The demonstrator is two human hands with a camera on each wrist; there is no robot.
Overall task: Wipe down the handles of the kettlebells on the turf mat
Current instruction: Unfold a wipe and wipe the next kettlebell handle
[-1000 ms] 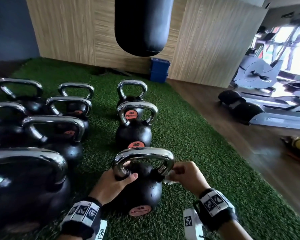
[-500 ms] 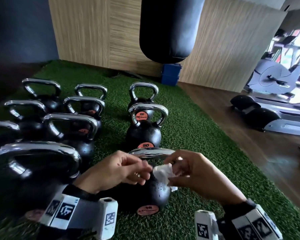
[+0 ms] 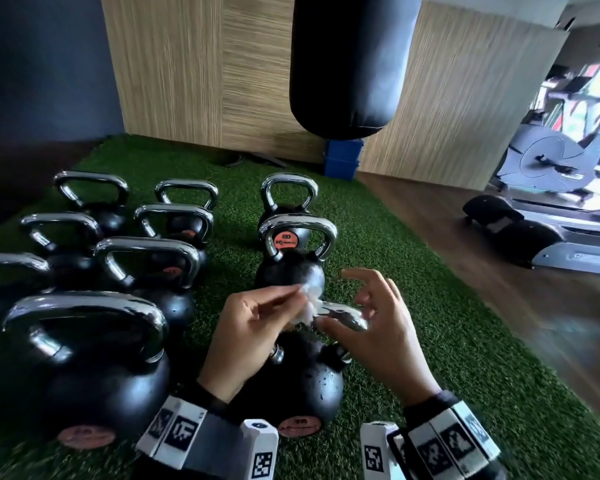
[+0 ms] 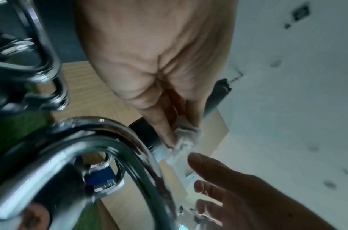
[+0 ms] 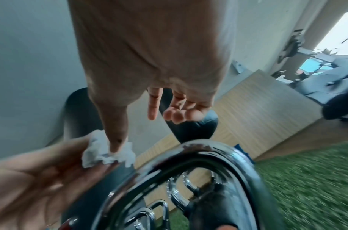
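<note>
Left hand: raised over the nearest kettlebell, fingertips pinching a crumpled white tissue.
Right hand: fingers spread and relaxed, grasping nothing; thumb tip touches the tissue.
Tissue: held just above the chrome handle of the nearest kettlebell.
Nearest kettlebell: black, water-spotted, upright on the green turf mat.
Other kettlebells: rows to the left and behind, all upright on the mat.
Background: black punching bag hanging, wood-panel wall, blue box.
</note>
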